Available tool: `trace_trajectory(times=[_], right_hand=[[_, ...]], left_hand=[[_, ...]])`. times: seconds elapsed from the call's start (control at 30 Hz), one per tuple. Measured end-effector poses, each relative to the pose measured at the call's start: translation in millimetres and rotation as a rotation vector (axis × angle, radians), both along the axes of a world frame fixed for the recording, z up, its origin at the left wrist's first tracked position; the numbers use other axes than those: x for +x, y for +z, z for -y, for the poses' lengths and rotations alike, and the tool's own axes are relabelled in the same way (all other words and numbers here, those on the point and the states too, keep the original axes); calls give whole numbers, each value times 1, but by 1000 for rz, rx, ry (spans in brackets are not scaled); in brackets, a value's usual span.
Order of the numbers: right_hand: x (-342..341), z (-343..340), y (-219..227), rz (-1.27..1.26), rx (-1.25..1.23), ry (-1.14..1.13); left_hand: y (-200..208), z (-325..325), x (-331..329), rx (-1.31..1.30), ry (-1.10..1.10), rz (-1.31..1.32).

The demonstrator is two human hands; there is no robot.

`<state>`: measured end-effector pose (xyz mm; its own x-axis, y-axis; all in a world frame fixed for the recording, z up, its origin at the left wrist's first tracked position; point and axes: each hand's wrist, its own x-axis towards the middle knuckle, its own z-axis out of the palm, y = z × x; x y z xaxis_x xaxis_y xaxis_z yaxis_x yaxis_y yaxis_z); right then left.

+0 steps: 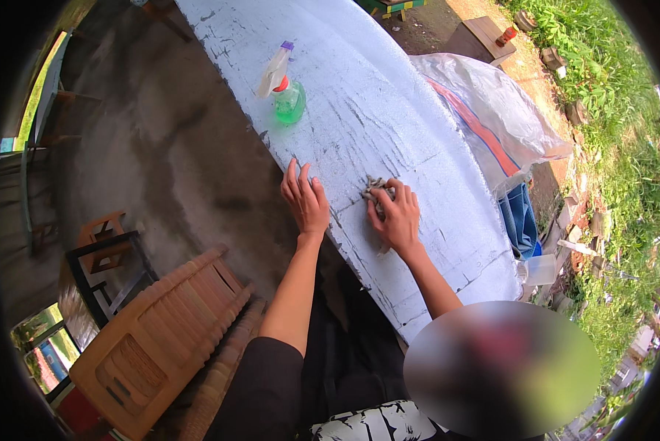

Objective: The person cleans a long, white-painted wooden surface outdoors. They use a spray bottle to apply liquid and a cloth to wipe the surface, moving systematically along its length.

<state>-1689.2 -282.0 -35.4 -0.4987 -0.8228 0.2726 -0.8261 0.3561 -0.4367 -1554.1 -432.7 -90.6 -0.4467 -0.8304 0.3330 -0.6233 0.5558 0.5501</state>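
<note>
1. Grey rag (375, 183): shaggy, crumpled, on the tabletop (359, 95) toward its near end, between both long edges; probably bunched for an easy grip. Pale, scuffed and dark-streaked surface underneath.
2. Spray bottle (291, 105): upright near the left edge, farther up; likely on its base for stability. Rounded translucent plastic, green below.
3. Left hand (306, 200): at the left edge, perhaps for bracing; fingers loosely bent, grasping nothing.
4. Right hand (397, 220): fingers curled around the rag, presumably for control.
5. Plastic bag (495, 99): thin, wrinkled, red-striped, beside the right edge.
</note>
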Motion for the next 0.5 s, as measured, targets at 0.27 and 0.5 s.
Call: trace_trajectory(times=[0.27, 0.5], right_hand=[[-21, 92, -13, -75, -105, -515], [100, 91, 9, 300, -75, 497]], left_hand=[[-13, -8, 127, 172, 180, 17], [-9, 8, 199, 156, 317, 106]])
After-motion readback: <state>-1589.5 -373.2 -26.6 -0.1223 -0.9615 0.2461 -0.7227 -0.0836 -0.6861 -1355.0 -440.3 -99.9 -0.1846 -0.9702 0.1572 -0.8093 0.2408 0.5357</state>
